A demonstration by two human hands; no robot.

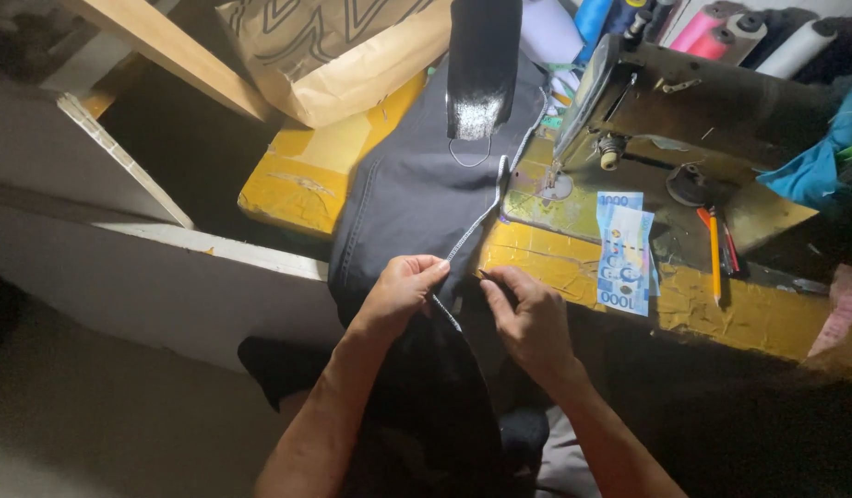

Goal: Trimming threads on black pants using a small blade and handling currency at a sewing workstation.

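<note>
Dark garment (417, 194) lies lengthwise across the yellow surface (297, 184), its near end hanging over the edge toward the person. A light stitched seam edge (476, 221) runs down it. Left hand (403, 290): fingers pinched on the seam edge. Right hand (527, 318): fingers curled close onto the dark cloth just beside; exact grip not discernible. To the right: blue banknotes (624, 249), an orange pencil (712, 254), then the sewing machine (684, 101) behind.
</note>
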